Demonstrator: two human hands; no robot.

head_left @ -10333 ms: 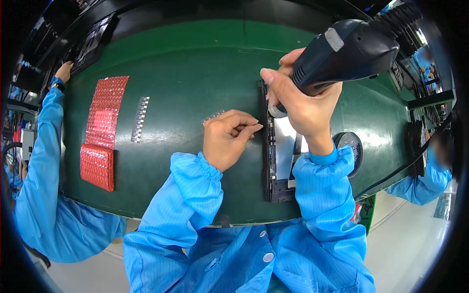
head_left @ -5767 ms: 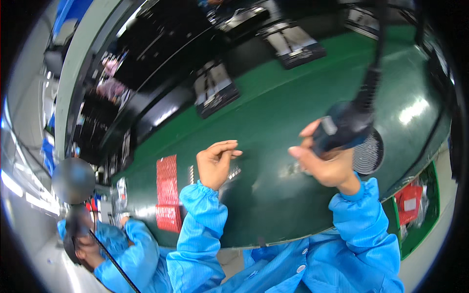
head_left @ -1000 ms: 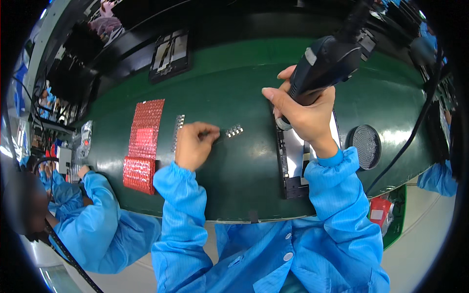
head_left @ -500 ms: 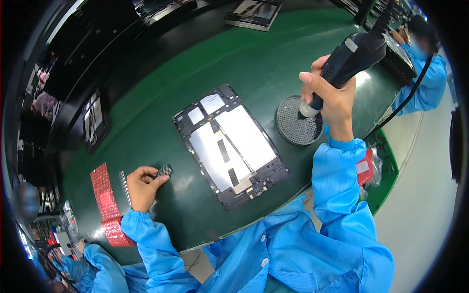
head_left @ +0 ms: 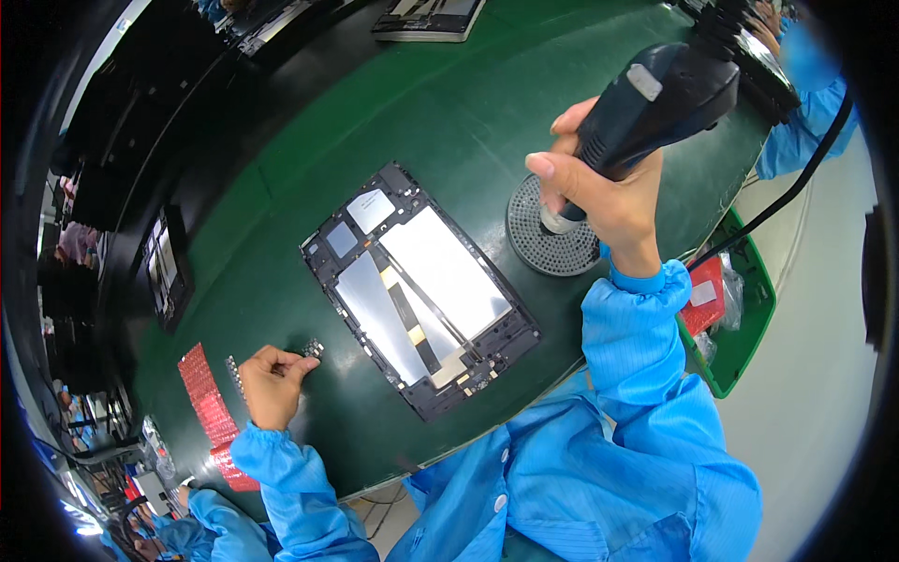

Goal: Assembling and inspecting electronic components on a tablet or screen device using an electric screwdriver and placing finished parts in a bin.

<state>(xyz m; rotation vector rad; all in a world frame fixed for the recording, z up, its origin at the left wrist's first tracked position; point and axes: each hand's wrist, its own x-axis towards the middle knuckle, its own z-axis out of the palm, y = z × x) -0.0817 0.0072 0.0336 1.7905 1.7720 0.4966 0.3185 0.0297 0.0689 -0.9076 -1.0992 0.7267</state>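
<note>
My left hand (head_left: 272, 386) is closed in a pinch on a small dark electronic part (head_left: 314, 349), held low over the green bench; the fingers hide some of it. My right hand (head_left: 620, 208) is wrapped round a dark electric screwdriver (head_left: 655, 105), tilted with its nose down. That nose is over a round grey perforated screw tray (head_left: 552, 260), and its tip is hidden. Between my hands lies an opened tablet housing (head_left: 449, 258), with silvery plates, black edges and a flat ribbon cable (head_left: 409, 318) inside.
Red bubble wrap (head_left: 208, 398) and a narrow strip of small parts (head_left: 234, 375) lie left of my left hand. Other devices sit at the far left (head_left: 167, 267) and far edge (head_left: 431, 21). A green bin (head_left: 729, 379) and a black cable (head_left: 791, 192) are at right, near a co-worker's sleeve (head_left: 796, 140).
The view has shifted, so the tablet housing and screw tray appear farther left. The small part in my left hand has tilted and shows less of its face. My right hand keeps the screwdriver over the tray.
</note>
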